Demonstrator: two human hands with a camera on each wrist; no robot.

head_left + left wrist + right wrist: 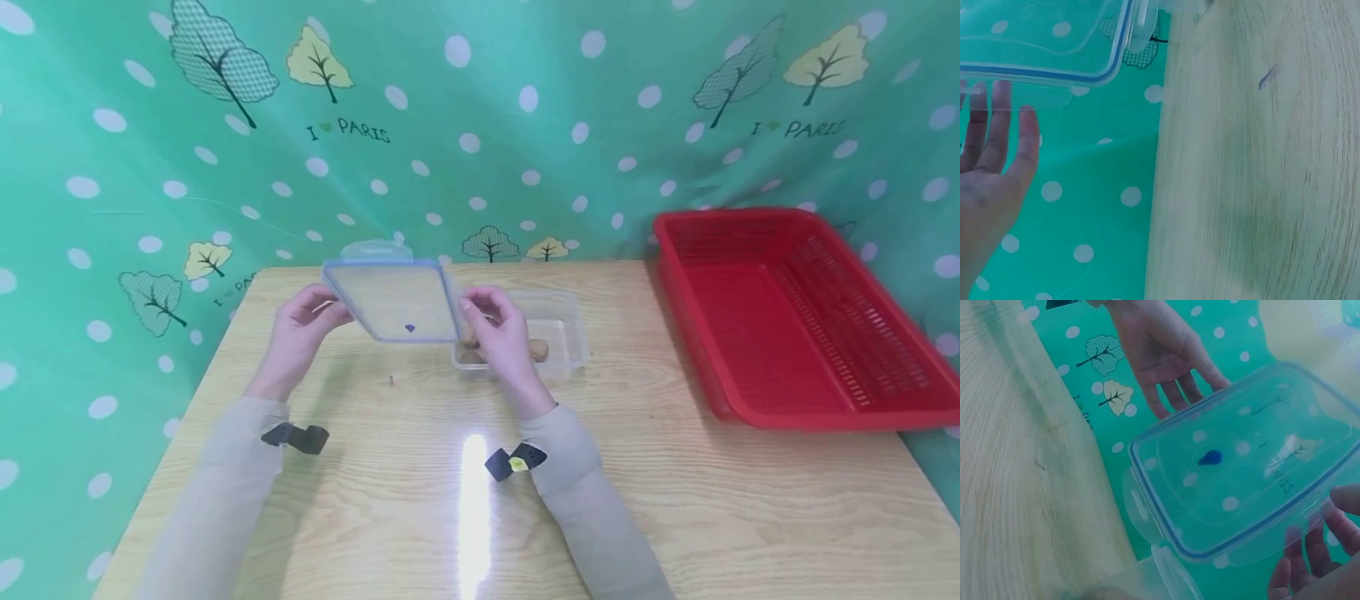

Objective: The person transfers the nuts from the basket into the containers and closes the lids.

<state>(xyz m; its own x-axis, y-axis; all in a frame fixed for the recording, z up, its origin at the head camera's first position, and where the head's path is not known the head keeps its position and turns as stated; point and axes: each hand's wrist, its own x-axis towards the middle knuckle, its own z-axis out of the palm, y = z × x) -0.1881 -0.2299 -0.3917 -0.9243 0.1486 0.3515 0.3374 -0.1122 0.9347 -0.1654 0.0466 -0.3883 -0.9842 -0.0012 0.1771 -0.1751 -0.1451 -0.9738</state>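
A clear plastic container lid (397, 298) with a blue seal and side flaps is held tilted above the table. My left hand (296, 337) pinches its left edge, thumb on one face and fingers behind. My right hand (504, 337) pinches the opposite edge. A small dark blue mark (1211, 457) shows on the lid in the right wrist view. Behind my right hand stands a clear plastic container (568, 329), without its lid on. Several brown, roundish lumps (538, 350) lie in it, partly hidden by my right hand; their kind is unclear.
A large red plastic basket (810, 421) stands at the right of the wooden table (375, 500). One tiny dark scrap (391, 380) lies on the wood below the lid. Green patterned cloth (480, 167) hangs behind the table.
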